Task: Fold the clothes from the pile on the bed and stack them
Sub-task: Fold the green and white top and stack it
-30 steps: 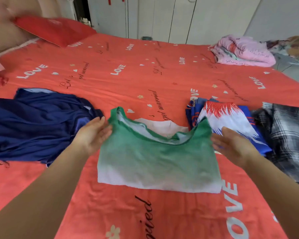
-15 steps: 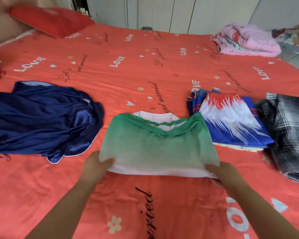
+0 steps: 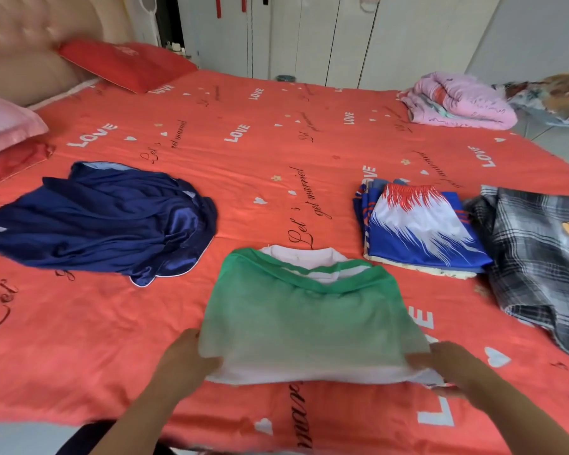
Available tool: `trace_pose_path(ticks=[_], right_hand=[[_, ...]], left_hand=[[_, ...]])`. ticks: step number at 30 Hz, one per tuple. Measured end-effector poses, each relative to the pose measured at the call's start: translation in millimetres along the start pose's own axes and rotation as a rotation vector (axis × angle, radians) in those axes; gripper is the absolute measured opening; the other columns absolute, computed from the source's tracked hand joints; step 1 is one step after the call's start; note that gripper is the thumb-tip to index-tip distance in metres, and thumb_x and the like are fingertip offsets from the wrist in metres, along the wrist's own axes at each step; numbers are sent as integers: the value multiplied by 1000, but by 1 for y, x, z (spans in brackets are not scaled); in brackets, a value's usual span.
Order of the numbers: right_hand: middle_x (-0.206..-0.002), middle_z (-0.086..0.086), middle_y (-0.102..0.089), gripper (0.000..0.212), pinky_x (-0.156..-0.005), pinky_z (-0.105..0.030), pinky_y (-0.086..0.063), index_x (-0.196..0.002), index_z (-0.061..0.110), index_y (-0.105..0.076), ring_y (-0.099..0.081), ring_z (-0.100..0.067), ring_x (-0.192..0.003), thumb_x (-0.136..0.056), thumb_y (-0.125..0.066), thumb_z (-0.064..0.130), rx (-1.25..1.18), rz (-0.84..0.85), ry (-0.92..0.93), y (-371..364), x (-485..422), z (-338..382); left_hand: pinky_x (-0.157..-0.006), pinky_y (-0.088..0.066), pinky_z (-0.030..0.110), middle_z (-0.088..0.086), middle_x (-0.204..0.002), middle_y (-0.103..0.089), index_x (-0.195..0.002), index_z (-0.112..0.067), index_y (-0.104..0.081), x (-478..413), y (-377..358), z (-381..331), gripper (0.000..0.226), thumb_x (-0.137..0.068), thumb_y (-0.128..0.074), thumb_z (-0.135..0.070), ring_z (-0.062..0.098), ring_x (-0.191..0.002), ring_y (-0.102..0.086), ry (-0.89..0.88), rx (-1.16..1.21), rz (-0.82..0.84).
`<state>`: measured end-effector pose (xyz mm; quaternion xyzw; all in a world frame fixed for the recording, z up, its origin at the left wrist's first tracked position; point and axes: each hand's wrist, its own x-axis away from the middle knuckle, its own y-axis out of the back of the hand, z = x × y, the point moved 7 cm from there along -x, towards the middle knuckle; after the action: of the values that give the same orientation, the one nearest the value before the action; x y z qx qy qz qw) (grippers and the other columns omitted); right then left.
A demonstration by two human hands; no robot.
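1. Head view looks down on the green shirt (image 3: 309, 323), which lies folded on the near middle of the bed (image 3: 276, 142). Its colour fades to white at the near hem, and a white-trimmed collar shows at the far edge.
2. The left hand (image 3: 188, 359) grips the near left corner of the hem and the right hand (image 3: 447, 369) grips the near right corner. The hands are well apart, each closed on cloth. Their fingertips are tucked under the edge and hidden.
3. Taking both corners at once probably keeps the layers from sliding open, so the shirt can be lifted flat or doubled over once more.
4. A folded stack (image 3: 421, 234) topped with a blue, white and red piece sits just to the far right of the shirt. It looks like the place where finished pieces go, and it is close enough for a short carry.
5. A plaid garment (image 3: 539, 257) lies loosely spread just right of the stack. A navy garment (image 3: 105, 221) lies crumpled on the left, well apart from the shirt. Both seem to be waiting their turn.
6. The bed wears a coral-red sheet printed with "LOVE", script lettering and small hearts. It is soft and lightly creased, so folds may sag on it.
7. A padded headboard (image 3: 23, 54) stands at the far left, with a red pillow (image 3: 125, 65) near it and a pink pillow (image 3: 4, 123) at the left edge. A folded pink quilt (image 3: 457, 101) sits at the far right of the bed, and pale wardrobe doors (image 3: 309, 37) stand behind it.
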<state>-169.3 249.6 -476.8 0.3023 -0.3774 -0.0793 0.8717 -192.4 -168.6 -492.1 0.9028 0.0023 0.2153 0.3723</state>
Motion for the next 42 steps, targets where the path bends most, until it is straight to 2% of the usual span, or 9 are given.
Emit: trace_pose_path(ticks=[2,16,20,23,28,31,35,38,42], right_hand=[[-88,-4,-63,23,-67,-23,-40,-95,11,-58,-62,-23,-94,-90,-57,33,540,-103,152,4,-5,18],[-128,-8,-44,38,-93,-31,-41,-124,22,-56,-53,-28,-112,-88,-48,9,679,-293,704,-12,-88,140],[-105,-5,-47,15,-81,-37,-47,-100,19,-63,-54,-29,-99,-86,-57,22,766,-290,646,-2,-120,149],[-95,-11,-54,9,-75,-38,-45,-91,11,-63,-56,-34,-88,-84,-59,17,513,-491,621,27,-129,155],[-102,-18,-60,29,-81,-36,-38,-110,3,-59,-54,-35,-99,-81,-61,7,353,-458,540,12,-129,127],[-105,-20,-59,36,-83,-36,-39,-114,1,-56,-53,-35,-102,-81,-63,10,310,-443,467,1,-107,86],[-105,-21,-65,37,-81,-37,-42,-109,-1,-59,-58,-36,-103,-81,-66,21,297,-360,286,-13,-72,25],[-100,-10,-68,35,-70,-29,-38,-106,8,-62,-62,-28,-95,-82,-65,33,273,-229,126,-23,-50,3],[-73,-8,-69,15,-63,-33,-49,-90,1,-68,-61,-24,-66,-81,-68,13,-170,-115,83,-21,-30,15]], left_hand=[[-95,-40,33,11,-126,-52,-131,-9,-41,-7,8,-11,63,-77,-69,-28,29,-116,-50,-90,-303,-119],[-108,-27,32,2,-141,-40,-135,-25,-44,-129,-25,-134,45,-92,-50,-20,22,-128,-36,-697,-624,-123],[-93,-36,31,3,-125,-51,-112,-21,-62,-159,-32,-143,26,-87,-56,-25,24,-116,-43,-685,-700,-121],[-78,-37,31,11,-101,-57,-92,-9,-66,-174,-6,-144,12,-80,-64,-13,29,-99,-52,-530,-311,-331],[-98,-34,43,9,-137,-44,-124,-13,-52,-163,-26,-133,47,-79,-66,-13,30,-124,-42,-458,-346,-399],[-95,-39,43,12,-133,-53,-121,-12,-58,-120,-47,-141,53,-72,-75,-21,31,-119,-50,-762,-437,-440],[-114,-14,50,3,-153,-27,-140,-31,-36,-103,-97,-116,58,-88,-50,-50,27,-142,-22,-747,-777,-130],[-115,4,45,-2,-158,-3,-147,-31,-16,-105,-100,-117,60,-93,-34,-51,21,-145,2,-664,-772,-126],[-116,-5,37,-1,-156,-15,-143,-26,-31,-84,-84,-125,54,-93,-42,-44,17,-144,-9,-658,-557,-174]])
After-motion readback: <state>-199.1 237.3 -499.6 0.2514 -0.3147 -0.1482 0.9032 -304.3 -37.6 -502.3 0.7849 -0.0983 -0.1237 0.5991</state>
